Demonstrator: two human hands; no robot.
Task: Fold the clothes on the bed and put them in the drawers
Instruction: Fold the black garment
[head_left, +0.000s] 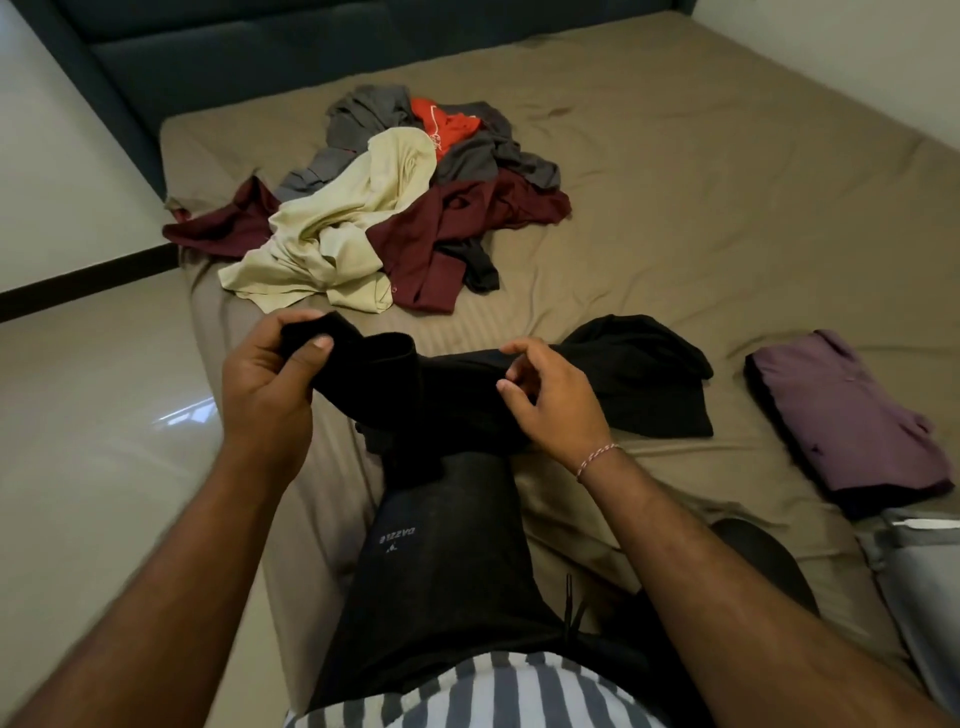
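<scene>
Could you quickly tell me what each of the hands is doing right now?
Left hand: grips one end of the black garment.
Right hand: pinches the same garment's edge.

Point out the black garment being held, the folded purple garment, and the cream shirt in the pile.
black garment (447, 395), head view, middle of the cloth
purple garment (841, 415), head view, top face
cream shirt (337, 228), head view, crumpled middle
</scene>
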